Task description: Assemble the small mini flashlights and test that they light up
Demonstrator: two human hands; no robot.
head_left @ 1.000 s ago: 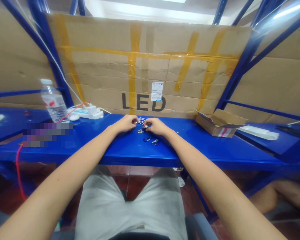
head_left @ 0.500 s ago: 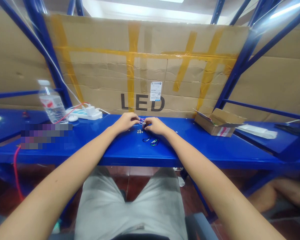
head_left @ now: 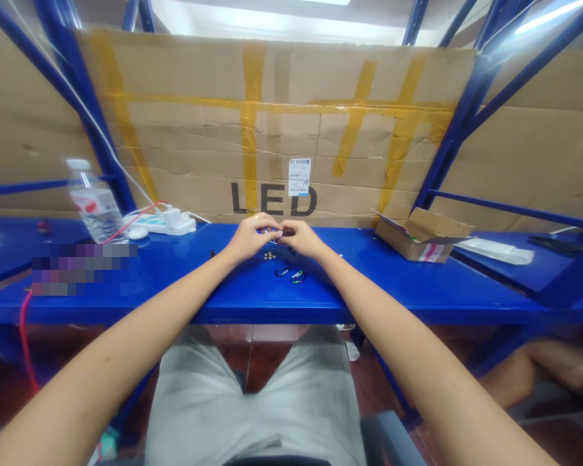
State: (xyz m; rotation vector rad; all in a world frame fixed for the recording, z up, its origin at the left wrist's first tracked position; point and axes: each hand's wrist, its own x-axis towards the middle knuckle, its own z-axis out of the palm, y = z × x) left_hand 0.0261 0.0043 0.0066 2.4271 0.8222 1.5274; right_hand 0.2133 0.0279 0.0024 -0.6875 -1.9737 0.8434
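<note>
My left hand (head_left: 251, 237) and my right hand (head_left: 302, 239) meet fingertip to fingertip above the blue table (head_left: 252, 294). Both are closed in a pinch around something small and pale, too tiny to name. A purplish, shiny piece (head_left: 268, 230) shows partly behind the left fingers; the rest of it is hidden. Several small metal rings or beads (head_left: 269, 256) lie just below the hands. Nearer the table's front edge are a dark carabiner (head_left: 282, 272) and a green one, the second carabiner (head_left: 298, 277).
An open cardboard box (head_left: 418, 241) stands on the right, beside a white packet (head_left: 498, 251). To the left are a water bottle (head_left: 97, 210) and a white power strip (head_left: 168, 223) with cables. A large cardboard sheet (head_left: 199, 149) walls off the back. Another person's leg (head_left: 525, 372) shows at lower right.
My hands have come together, the left moving right until the fingertips meet. The purple and white strands seen between them are now mostly covered. The view has shifted slightly.
</note>
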